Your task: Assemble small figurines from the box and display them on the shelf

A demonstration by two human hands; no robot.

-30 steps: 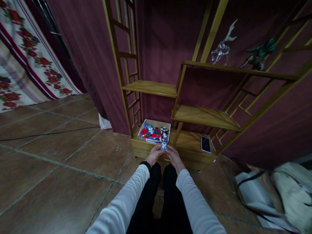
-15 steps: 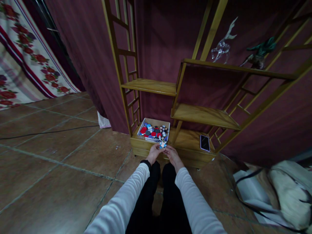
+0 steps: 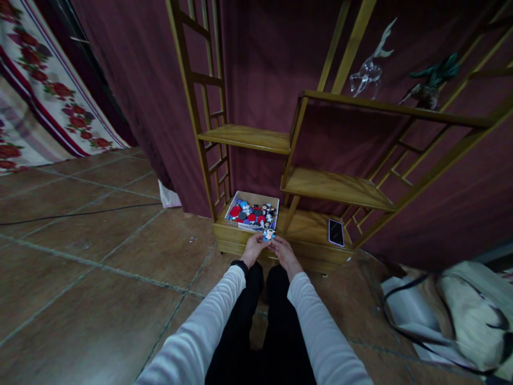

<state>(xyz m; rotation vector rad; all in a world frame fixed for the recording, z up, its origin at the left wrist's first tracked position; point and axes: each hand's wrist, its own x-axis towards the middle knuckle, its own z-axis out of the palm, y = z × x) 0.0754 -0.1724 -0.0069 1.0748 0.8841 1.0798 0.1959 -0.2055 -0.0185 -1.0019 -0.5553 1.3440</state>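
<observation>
Between both hands is a small blue and white toy figurine point(image 3: 269, 235) with a pale face-like patch. My left hand point(image 3: 253, 249) pinches it from the left, and a dark band circles that wrist. From the right, the fingers of my right hand point(image 3: 285, 253) close on the same figurine. Just beyond the hands, an open white box point(image 3: 245, 224) rests on the lowest shelf at the left. Small figurines point(image 3: 267, 210) and several red and dark round pieces point(image 3: 251, 217) fill it.
A wooden shelf unit point(image 3: 336, 187) stands against a maroon curtain point(image 3: 260, 59). On its lowest board lies a phone point(image 3: 335, 233). A glass deer point(image 3: 367, 75) and a green figure point(image 3: 433, 80) occupy the top shelf. Bags point(image 3: 468, 315) sit on the floor at right; a black cable point(image 3: 80, 215) runs left.
The view has shifted slightly. The figurine looks a little turned between the fingers, while both hands keep hold of it in nearly the same place.
</observation>
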